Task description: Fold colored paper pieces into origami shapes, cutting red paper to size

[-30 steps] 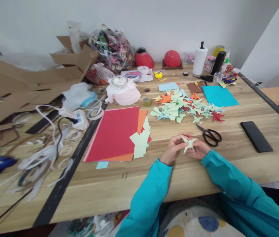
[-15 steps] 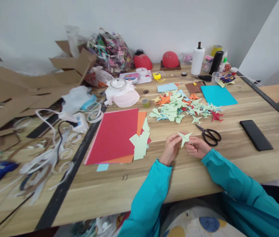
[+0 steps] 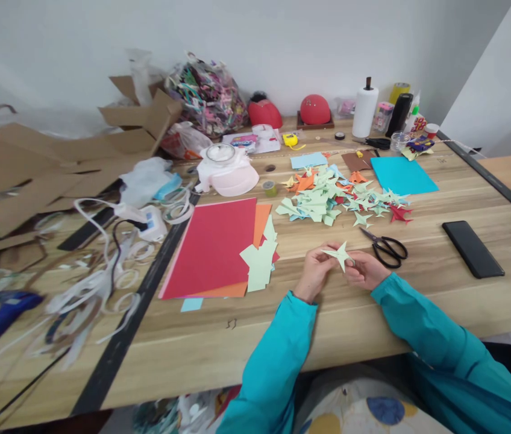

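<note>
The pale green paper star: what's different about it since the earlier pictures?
The star has turned a bit, and moved slightly left and farther out over the table. The left hand and right hand still hold it. The scissors, phone and folded-paper pile stayed put.

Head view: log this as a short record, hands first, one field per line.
Left hand: holds the pale green paper star
Right hand: holds the same star
Beyond the hands: pile of folded paper shapes, several colours
Right of the hands: scissors, then black phone
Left of the hands: red sheet, pale green pieces overlapping its edge
</note>
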